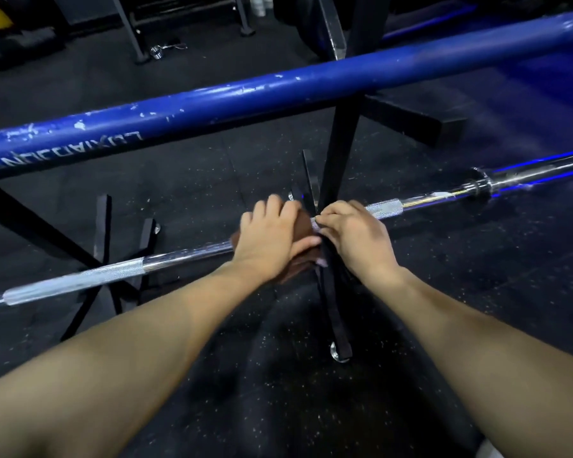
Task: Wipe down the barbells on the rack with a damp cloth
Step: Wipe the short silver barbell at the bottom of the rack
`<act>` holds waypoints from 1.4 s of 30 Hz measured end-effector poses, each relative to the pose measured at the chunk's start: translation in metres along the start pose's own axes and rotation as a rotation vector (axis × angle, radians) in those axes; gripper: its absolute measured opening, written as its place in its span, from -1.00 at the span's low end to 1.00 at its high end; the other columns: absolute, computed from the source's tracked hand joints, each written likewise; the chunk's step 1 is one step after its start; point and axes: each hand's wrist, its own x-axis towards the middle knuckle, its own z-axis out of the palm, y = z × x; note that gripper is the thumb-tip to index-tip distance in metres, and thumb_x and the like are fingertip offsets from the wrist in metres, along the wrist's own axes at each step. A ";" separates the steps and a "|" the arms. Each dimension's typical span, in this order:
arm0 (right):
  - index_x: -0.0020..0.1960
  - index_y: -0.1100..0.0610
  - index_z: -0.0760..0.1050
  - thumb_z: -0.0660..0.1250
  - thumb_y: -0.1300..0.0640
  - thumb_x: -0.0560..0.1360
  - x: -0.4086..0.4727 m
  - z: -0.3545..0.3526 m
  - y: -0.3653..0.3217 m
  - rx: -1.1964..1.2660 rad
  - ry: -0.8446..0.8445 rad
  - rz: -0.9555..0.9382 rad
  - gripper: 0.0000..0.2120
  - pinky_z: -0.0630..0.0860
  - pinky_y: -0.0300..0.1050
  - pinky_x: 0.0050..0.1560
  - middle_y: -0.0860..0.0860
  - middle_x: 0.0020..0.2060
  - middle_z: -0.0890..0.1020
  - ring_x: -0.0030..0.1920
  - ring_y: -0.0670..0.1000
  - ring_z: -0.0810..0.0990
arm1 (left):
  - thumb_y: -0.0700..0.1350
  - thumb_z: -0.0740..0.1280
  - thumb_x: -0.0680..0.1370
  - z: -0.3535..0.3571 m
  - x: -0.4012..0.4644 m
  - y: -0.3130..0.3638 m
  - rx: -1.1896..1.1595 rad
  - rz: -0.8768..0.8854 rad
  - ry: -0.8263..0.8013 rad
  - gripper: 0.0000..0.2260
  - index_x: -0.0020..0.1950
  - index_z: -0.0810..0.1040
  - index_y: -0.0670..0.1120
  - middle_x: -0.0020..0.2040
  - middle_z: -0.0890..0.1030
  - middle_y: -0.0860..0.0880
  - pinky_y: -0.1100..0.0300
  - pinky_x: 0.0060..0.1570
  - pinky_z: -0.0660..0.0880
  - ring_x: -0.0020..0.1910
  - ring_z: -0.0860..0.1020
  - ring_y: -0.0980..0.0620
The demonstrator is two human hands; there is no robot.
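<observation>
Both hands at the middle of the lower bar, cloth under the left.

Both forearms reach forward, nearly straight. The left hand (272, 238) curls over a brown crumpled cloth (303, 223), gripping it round the long chrome steel barbell (113, 274) lying across the black steel rack (336, 180). The right hand (358, 234), fingers bent, pinches at the cloth's right edge just beside the rack's upright. Farther off, above, a scuffed blue painted barbell (278, 90) crosses the scene.

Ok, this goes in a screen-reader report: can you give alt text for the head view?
Two bare hands work a brown cloth on a chrome barbell resting low on a black rack; the left hand grips the cloth, the right hand sits beside it. A scuffed blue bar crosses above.
</observation>
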 end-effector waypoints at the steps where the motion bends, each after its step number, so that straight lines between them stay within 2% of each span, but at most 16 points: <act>1: 0.06 0.12 0.63 0.30 0.12 0.54 -0.001 0.001 0.002 -0.007 0.035 0.016 -0.82 0.49 -0.01 -0.06 -0.04 0.02 0.58 0.09 0.02 0.44 | 0.38 0.07 0.44 0.000 0.007 0.007 -0.012 -0.012 -0.003 -0.38 0.34 0.33 0.00 0.21 0.36 -0.08 -0.01 0.11 0.32 0.18 0.35 -0.12; 4: 0.05 0.10 0.62 0.34 0.05 0.51 -0.004 -0.004 0.015 0.034 0.137 0.135 -0.82 0.47 -0.02 -0.05 -0.07 0.02 0.58 0.10 0.00 0.45 | 0.34 0.08 0.49 0.004 0.009 0.006 -0.039 0.017 -0.014 -0.42 0.35 0.32 0.00 0.20 0.35 -0.08 -0.01 0.12 0.31 0.17 0.34 -0.12; 9: 0.16 0.07 0.59 0.37 0.02 0.50 0.002 -0.012 0.023 0.030 0.041 0.181 -0.73 0.40 -0.10 -0.03 -0.08 0.08 0.55 0.14 -0.04 0.40 | 0.32 0.13 0.42 0.003 -0.016 -0.031 -0.006 0.171 0.059 -0.40 0.35 0.37 0.01 0.08 0.39 -0.09 -0.04 0.02 0.41 0.02 0.40 -0.13; 12: 0.19 0.05 0.57 0.37 0.01 0.50 0.004 -0.011 0.024 0.032 0.038 0.199 -0.72 0.32 -0.16 -0.08 -0.09 0.07 0.54 0.12 -0.07 0.39 | 0.32 0.11 0.44 -0.005 -0.024 -0.046 0.000 0.059 0.004 -0.41 0.35 0.37 0.02 0.10 0.37 -0.09 -0.02 0.05 0.34 0.05 0.37 -0.14; 15: 0.18 0.06 0.58 0.37 0.02 0.50 0.004 -0.008 0.024 0.027 0.044 0.205 -0.72 0.26 -0.18 -0.11 -0.09 0.05 0.54 0.10 -0.06 0.39 | 0.30 0.12 0.50 -0.006 -0.008 -0.020 0.059 -0.029 -0.052 -0.48 0.32 0.34 -0.01 0.18 0.35 -0.10 -0.02 0.09 0.32 0.14 0.34 -0.15; 19: 0.16 0.00 0.58 0.39 -0.02 0.47 0.007 -0.009 0.025 0.027 0.022 0.247 -0.72 0.24 -0.20 -0.11 -0.10 0.07 0.53 0.11 -0.08 0.41 | 0.26 0.10 0.55 -0.004 0.019 0.012 -0.023 -0.079 -0.114 -0.52 0.29 0.33 -0.05 0.24 0.35 -0.12 -0.06 0.13 0.32 0.20 0.34 -0.17; 21: 0.16 -0.01 0.57 0.39 -0.04 0.47 0.006 -0.010 0.025 0.031 0.013 0.258 -0.71 0.25 -0.20 -0.11 -0.10 0.07 0.53 0.09 -0.07 0.43 | 0.26 0.09 0.55 -0.002 0.011 0.004 -0.015 -0.022 -0.068 -0.53 0.29 0.34 -0.03 0.20 0.36 -0.11 -0.04 0.09 0.33 0.15 0.35 -0.16; 24: 0.17 0.01 0.58 0.38 -0.02 0.48 0.005 -0.015 0.023 0.016 -0.008 0.241 -0.72 0.32 -0.15 -0.08 -0.10 0.07 0.53 0.10 -0.05 0.43 | 0.24 0.16 0.48 0.000 -0.014 -0.022 0.024 0.126 0.079 -0.54 0.24 0.43 -0.02 0.02 0.41 -0.10 0.00 -0.09 0.39 -0.04 0.42 -0.16; 27: 0.15 0.04 0.59 0.37 0.02 0.50 0.006 -0.018 0.020 0.003 -0.017 0.212 -0.75 0.36 -0.11 -0.06 -0.10 0.05 0.54 0.12 -0.04 0.40 | 0.22 0.18 0.48 0.004 -0.031 -0.047 0.062 0.099 0.166 -0.58 0.14 0.47 -0.05 -0.08 0.43 -0.13 0.01 -0.21 0.42 -0.17 0.44 -0.18; 29: 0.14 0.05 0.60 0.38 0.02 0.49 0.007 -0.018 0.021 0.002 0.007 0.217 -0.75 0.34 -0.12 -0.09 -0.11 0.03 0.54 0.11 -0.05 0.40 | 0.25 0.13 0.50 0.000 -0.027 -0.041 0.070 0.011 0.132 -0.55 0.15 0.47 -0.06 -0.03 0.43 -0.14 -0.01 -0.16 0.40 -0.11 0.43 -0.19; 31: 0.12 0.03 0.60 0.39 0.00 0.48 0.008 -0.016 0.022 -0.001 0.008 0.226 -0.75 0.32 -0.13 -0.10 -0.10 0.02 0.54 0.10 -0.05 0.40 | 0.26 0.10 0.52 -0.003 -0.011 -0.012 0.048 -0.083 0.038 -0.54 0.21 0.41 -0.05 0.10 0.40 -0.12 -0.02 -0.02 0.35 0.04 0.39 -0.17; 33: 0.10 0.01 0.60 0.40 -0.05 0.46 0.009 -0.014 0.023 -0.003 0.009 0.240 -0.75 0.27 -0.16 -0.12 -0.10 0.02 0.54 0.10 -0.06 0.41 | 0.25 0.09 0.55 -0.002 0.009 0.019 0.013 -0.094 -0.008 -0.55 0.26 0.35 -0.05 0.20 0.36 -0.11 -0.01 0.07 0.31 0.16 0.35 -0.15; 35: 0.08 -0.01 0.59 0.41 -0.08 0.44 0.011 -0.016 0.023 0.001 -0.005 0.259 -0.73 0.21 -0.20 -0.13 -0.08 0.02 0.55 0.10 -0.07 0.42 | 0.24 0.08 0.57 -0.003 0.020 0.036 -0.028 -0.103 -0.022 -0.56 0.26 0.33 -0.06 0.22 0.35 -0.12 -0.01 0.09 0.30 0.18 0.34 -0.15; 39: 0.11 -0.02 0.59 0.42 -0.06 0.43 0.011 -0.019 0.025 0.012 -0.051 0.263 -0.72 0.20 -0.22 -0.12 -0.06 0.03 0.54 0.13 -0.07 0.42 | 0.26 0.10 0.53 -0.002 0.003 0.007 0.039 0.021 0.015 -0.53 0.24 0.39 -0.05 0.14 0.38 -0.11 0.00 0.00 0.34 0.08 0.38 -0.15; 42: 0.13 -0.03 0.58 0.43 -0.05 0.43 0.013 -0.017 0.028 0.044 -0.059 0.282 -0.71 0.19 -0.24 -0.13 -0.06 0.03 0.55 0.08 -0.07 0.46 | 0.22 0.16 0.47 -0.002 -0.023 -0.035 0.064 0.002 0.107 -0.54 0.10 0.50 -0.12 -0.03 0.44 -0.17 -0.03 -0.17 0.41 -0.10 0.44 -0.21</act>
